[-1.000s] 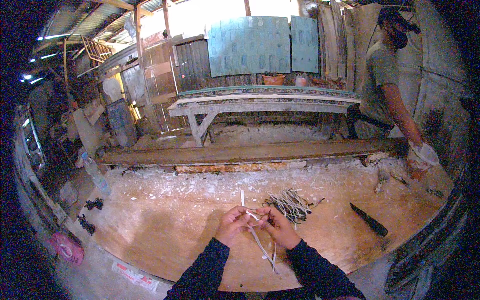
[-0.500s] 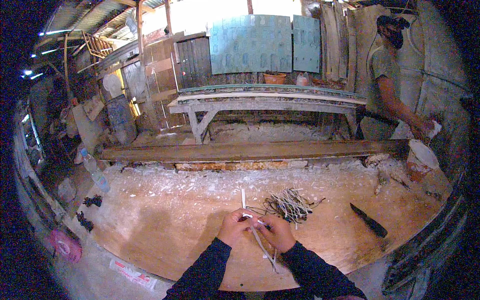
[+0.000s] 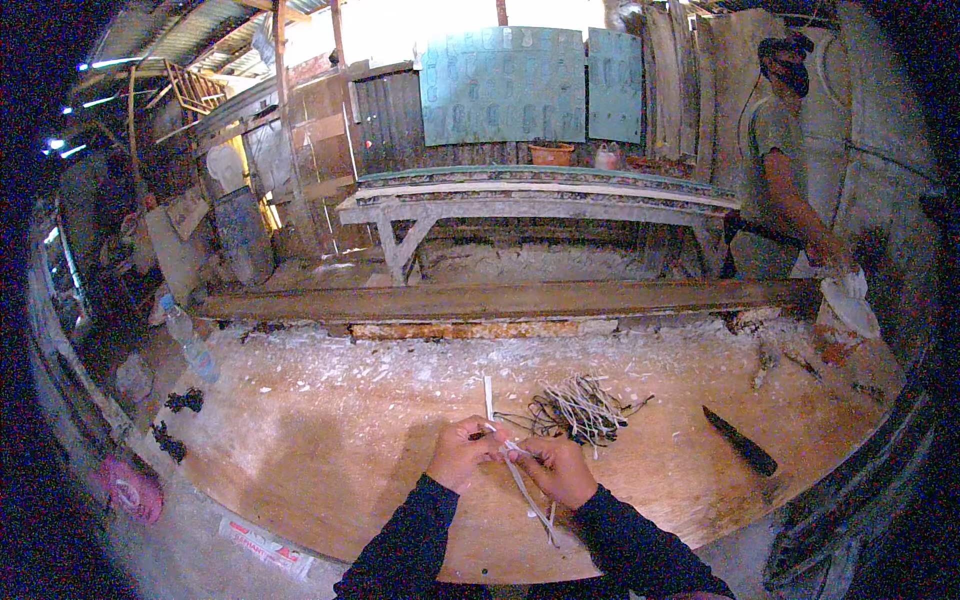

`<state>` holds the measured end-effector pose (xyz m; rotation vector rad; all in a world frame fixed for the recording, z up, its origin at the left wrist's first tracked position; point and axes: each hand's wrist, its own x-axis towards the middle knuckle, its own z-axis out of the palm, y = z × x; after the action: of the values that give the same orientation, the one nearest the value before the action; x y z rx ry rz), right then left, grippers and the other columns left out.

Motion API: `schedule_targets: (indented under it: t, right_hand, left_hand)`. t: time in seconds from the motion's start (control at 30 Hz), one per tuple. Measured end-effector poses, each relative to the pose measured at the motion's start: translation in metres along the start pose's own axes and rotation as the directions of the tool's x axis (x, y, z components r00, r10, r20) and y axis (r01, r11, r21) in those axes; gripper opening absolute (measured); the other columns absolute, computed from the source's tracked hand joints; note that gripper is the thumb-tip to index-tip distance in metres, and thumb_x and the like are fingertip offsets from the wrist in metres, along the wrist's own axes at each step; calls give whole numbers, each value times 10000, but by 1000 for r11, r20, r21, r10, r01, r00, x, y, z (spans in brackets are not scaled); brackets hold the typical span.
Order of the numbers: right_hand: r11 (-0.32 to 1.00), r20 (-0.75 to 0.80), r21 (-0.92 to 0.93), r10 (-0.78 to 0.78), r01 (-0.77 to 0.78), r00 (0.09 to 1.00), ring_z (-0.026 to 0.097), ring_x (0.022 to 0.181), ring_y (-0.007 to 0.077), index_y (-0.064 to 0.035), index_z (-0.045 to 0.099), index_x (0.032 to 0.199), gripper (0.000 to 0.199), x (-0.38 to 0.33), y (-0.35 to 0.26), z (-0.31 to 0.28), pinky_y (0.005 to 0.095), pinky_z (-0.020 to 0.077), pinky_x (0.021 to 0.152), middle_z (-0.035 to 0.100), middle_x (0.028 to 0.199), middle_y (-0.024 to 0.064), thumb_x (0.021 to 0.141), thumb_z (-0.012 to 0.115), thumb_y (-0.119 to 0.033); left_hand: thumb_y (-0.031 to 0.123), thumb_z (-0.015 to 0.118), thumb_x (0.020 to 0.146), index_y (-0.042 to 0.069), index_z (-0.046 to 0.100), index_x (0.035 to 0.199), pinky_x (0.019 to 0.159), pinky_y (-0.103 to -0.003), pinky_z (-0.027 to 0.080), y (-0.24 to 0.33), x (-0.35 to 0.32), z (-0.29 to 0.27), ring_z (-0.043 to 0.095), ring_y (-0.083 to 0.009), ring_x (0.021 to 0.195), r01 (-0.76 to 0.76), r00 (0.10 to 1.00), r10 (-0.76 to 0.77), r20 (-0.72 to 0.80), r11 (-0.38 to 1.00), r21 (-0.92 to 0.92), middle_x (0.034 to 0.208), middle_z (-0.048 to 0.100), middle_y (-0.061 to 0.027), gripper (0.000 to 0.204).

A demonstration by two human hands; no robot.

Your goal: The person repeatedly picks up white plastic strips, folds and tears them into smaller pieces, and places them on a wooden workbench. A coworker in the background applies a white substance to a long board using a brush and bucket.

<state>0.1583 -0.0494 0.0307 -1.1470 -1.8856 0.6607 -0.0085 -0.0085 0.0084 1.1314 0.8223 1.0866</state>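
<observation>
Left hand [image 3: 460, 455] and right hand [image 3: 563, 470] close together, fingers pinched narrow on flat white strip [image 3: 488, 396]. Strip's one end juts beyond left fingers; pale tails hang nearer the body, between the hands. Black-and-white cord pile [image 3: 582, 410] just beyond right fingers, black knife [image 3: 740, 440] farther right, all over wooden tabletop [image 3: 340, 490].

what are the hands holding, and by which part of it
A pale narrow strip, pinched partway along by the left hand and right hand, one end loose; the exact spot is hidden.
</observation>
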Motion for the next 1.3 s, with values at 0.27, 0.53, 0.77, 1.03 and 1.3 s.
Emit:
schedule_targets:
  t: [0.27, 0.53, 0.77, 1.03, 1.3]
  right_hand:
    - [992, -20, 125, -25, 28, 999, 517, 516, 147, -36, 632, 802, 174, -1, -3, -1, 284, 397, 488, 576, 611, 101, 789, 593, -205]
    - [759, 78, 619, 198, -203, 977, 479, 506, 65, -58, 585, 844, 153, 7, 10, -4, 196, 364, 449, 597, 696, -6, 794, 597, -202]
    - [594, 0, 768, 376, -241, 926, 488, 573, 53, -91, 574, 874, 121, 10, 13, -18, 185, 344, 485, 597, 728, -15, 792, 586, -179]
    - [333, -39, 939, 354, -87, 935, 549, 810, 124, -55, 553, 988, 203, 11, 10, -32, 240, 411, 708, 604, 890, 55, 807, 553, -146]
    - [312, -30, 949, 204, -36, 978, 551, 924, 167, -26, 523, 1061, 282, 11, 10, -26, 273, 427, 777, 587, 1009, 106, 792, 563, -103]
  left_hand:
    - [107, 585, 798, 26, 564, 839, 594, -224, 468, 9, -4, 6, 555, -103, 631, 16, 999, -15, -30, 999, 32, 729, 579, -28, 93]
    - [116, 609, 779, 26, 524, 1021, 729, -236, 447, -6, 5, 20, 535, -112, 829, -308, 941, 284, 184, 944, 119, 894, 573, -11, 272]
    - [94, 601, 777, 24, 532, 1007, 734, -227, 427, -14, 7, 9, 530, -95, 851, -179, 971, 126, 202, 947, 267, 921, 583, -26, 250]
    - [80, 603, 758, 20, 553, 934, 655, -220, 445, -7, 10, 3, 547, -99, 704, -141, 976, 186, -112, 935, 325, 828, 587, -44, 192]
    - [127, 614, 755, 38, 569, 874, 500, -222, 460, -9, 13, -5, 529, -87, 632, -84, 912, 111, -396, 993, 86, 755, 581, -34, 156]
